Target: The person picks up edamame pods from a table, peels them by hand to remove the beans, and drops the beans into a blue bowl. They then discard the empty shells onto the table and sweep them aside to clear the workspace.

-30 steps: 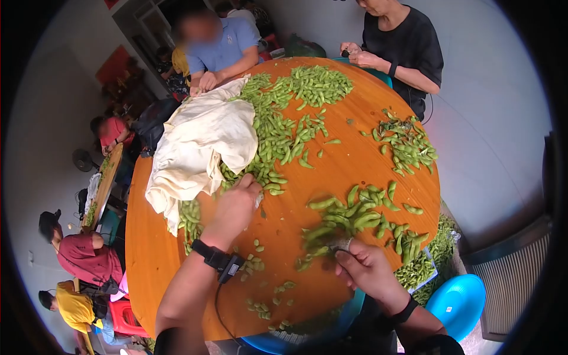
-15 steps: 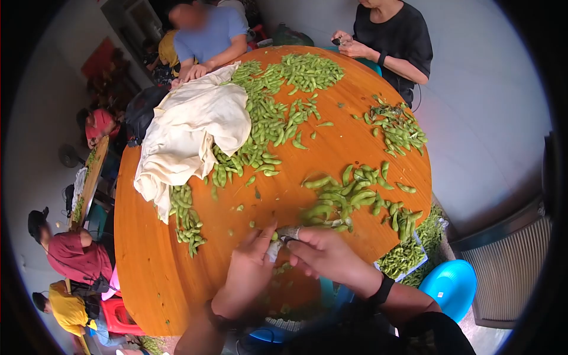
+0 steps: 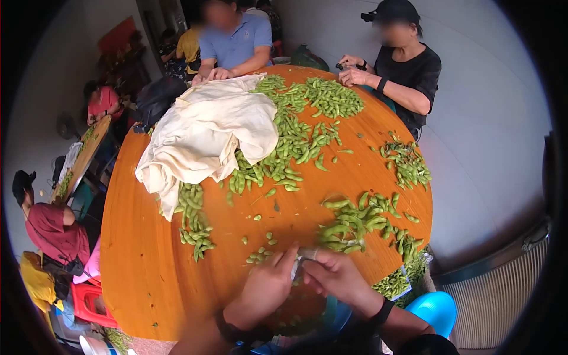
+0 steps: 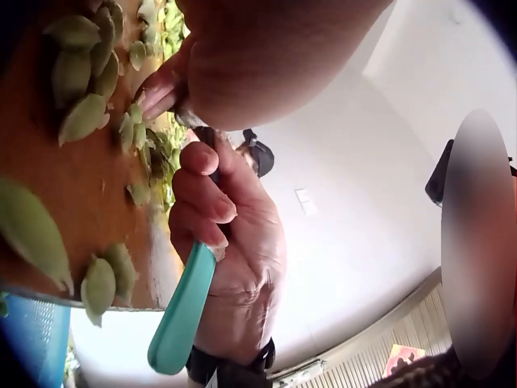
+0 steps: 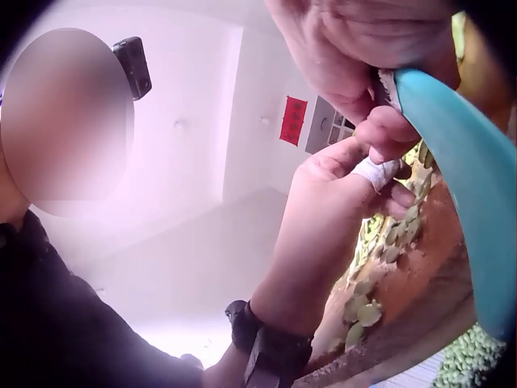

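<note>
Over the table's near edge, my left hand and right hand meet at their fingertips. My right hand grips a tool with a teal handle, which sticks out below the curled fingers in the left wrist view; its working end is hidden. White tape wraps my left thumb. The left fingers pinch close against the right fingertips, and the soybean pod there is hidden between the hands. Loose green pieces lie on the wood beside them. Soybean pods are heaped just beyond my right hand.
The round wooden table bears a cream cloth at left, partly over a long pile of pods. Another pod heap lies at right. Two people sit across. A blue basin stands by the floor at right.
My left hand has come back from the pile by the cloth to my right hand, with a green pod showing at its fingertips half a second ago. The hands have stayed together since.
</note>
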{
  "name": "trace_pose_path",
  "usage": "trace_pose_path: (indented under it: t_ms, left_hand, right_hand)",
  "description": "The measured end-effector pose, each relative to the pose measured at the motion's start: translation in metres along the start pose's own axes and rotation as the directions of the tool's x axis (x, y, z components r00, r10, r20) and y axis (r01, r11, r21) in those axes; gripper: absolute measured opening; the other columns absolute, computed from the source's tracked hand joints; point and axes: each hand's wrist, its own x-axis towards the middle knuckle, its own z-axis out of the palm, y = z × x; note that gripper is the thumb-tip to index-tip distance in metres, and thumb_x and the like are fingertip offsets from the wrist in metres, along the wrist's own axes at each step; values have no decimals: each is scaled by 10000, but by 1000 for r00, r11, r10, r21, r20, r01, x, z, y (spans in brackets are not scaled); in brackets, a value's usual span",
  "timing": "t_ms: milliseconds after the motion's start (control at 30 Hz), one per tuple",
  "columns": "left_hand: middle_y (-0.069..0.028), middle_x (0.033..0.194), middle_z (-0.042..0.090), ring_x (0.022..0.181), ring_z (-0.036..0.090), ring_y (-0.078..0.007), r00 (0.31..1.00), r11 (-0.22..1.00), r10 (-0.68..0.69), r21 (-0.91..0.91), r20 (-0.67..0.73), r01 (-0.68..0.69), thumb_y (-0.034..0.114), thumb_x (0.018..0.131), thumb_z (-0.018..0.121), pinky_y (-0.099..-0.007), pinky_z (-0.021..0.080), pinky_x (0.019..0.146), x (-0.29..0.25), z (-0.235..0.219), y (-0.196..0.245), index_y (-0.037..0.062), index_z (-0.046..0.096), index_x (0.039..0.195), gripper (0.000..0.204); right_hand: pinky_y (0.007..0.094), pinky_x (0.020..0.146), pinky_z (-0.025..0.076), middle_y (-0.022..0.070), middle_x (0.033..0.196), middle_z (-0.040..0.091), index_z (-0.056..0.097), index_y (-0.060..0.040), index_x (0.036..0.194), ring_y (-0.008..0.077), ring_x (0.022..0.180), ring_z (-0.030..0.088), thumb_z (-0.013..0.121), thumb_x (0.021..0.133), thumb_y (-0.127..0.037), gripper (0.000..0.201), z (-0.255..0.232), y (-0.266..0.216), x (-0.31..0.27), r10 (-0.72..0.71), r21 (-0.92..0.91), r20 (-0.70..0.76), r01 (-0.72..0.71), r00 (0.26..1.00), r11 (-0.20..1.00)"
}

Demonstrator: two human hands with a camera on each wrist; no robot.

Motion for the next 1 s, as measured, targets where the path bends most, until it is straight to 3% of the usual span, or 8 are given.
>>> trace_pose_path:
  t_ms: [200,300,400,467,600,767,867,1000]
  left_hand:
    - [-186,951,627,856,632,-359,997,989,52,-133,-50,-58,1,782,612,-396,533,719,5,3,-12,-6,557,1194,416]
    - [-186,971,635,848,660,-315,994,980,83,-175,-66,-94,-26,799,597,-361,543,714,5,4,-19,8,562,1192,396]
    - [-136,958,649,784,678,-207,999,908,5,-419,37,11,-62,848,539,-309,549,696,8,0,-22,20,564,1208,371]
    - [-71,936,645,754,655,-115,978,697,-100,-689,184,202,-69,905,472,-269,548,687,7,-4,-20,35,569,1225,350]
    - [-30,921,621,747,636,-115,959,382,-103,-880,264,284,-33,948,455,-256,543,678,9,1,-25,62,508,1311,379]
    - [-36,930,597,670,583,-71,977,457,-157,-866,147,204,-55,917,509,-210,485,555,11,0,-16,46,514,1146,250]
    - [-43,944,588,663,583,-72,981,575,-153,-797,120,186,-67,905,481,-211,487,539,9,-4,-11,42,511,1142,262]
    - [-57,961,580,662,587,-81,970,596,-205,-769,132,231,-99,874,447,-210,486,538,11,-8,-4,37,497,1159,320]
  right_hand:
    - [188,422,380,-25,678,576,626,-63,965,31,492,468,500,978,-112,135,2,1,2,5,29,-17,-4,1000,1000]
    - [189,419,375,-24,676,574,624,-62,971,31,495,468,491,981,-109,141,7,-4,1,15,56,-43,-12,999,998]
    - [189,415,369,-23,673,572,624,-65,976,34,497,475,497,980,-121,139,7,-11,1,38,113,-36,-34,999,993]
    - [190,414,366,-21,675,575,624,-66,976,36,496,476,503,978,-129,137,1,-8,7,74,165,-13,-71,997,984]
    - [192,410,359,-22,683,581,623,-68,961,40,491,479,516,976,-154,138,-3,-11,7,78,185,29,-82,997,979]
    - [182,418,399,-32,704,586,631,-77,991,28,501,501,530,968,-122,113,8,-15,0,-16,28,-26,16,1000,999]
    - [185,411,395,-33,697,581,638,-88,1029,28,497,494,531,965,-116,129,12,-10,0,-42,-14,-53,42,998,999]
    - [187,407,392,-33,687,575,638,-92,1073,28,494,486,526,963,-113,158,13,-6,-1,-118,-74,-110,110,987,991]
